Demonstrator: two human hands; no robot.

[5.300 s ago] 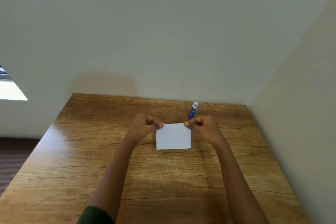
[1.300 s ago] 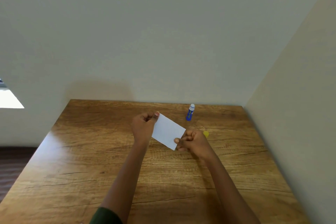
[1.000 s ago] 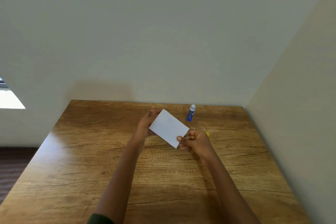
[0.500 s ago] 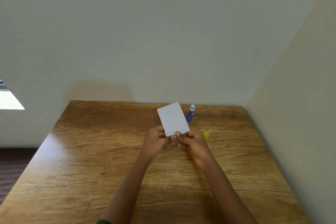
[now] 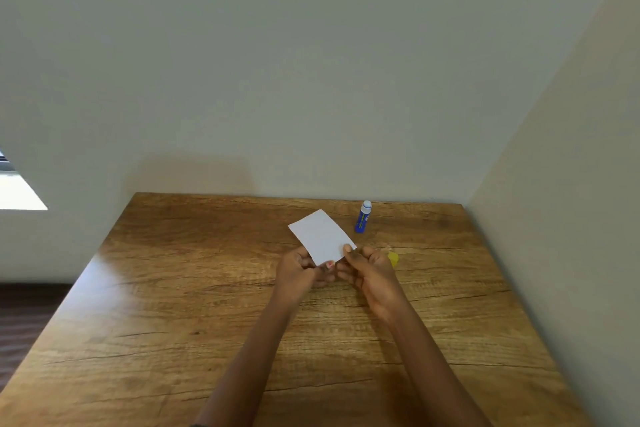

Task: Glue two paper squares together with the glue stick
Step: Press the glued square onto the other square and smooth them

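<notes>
A white paper square is held up above the wooden table, tilted with its far corner pointing away. My left hand pinches its near lower corner. My right hand pinches the near right corner with thumb and fingers. Whether it is one sheet or two pressed together cannot be told. A blue glue stick with its white tip showing stands upright at the back of the table, just right of the paper. Its yellow cap lies on the table behind my right hand.
A wall runs along the table's far edge and another along its right side. The table's left edge drops to a dark floor.
The paper was lifted off the table and turned in the air. My left hand left the paper's far corner and came to the near corner, next to my right hand.
</notes>
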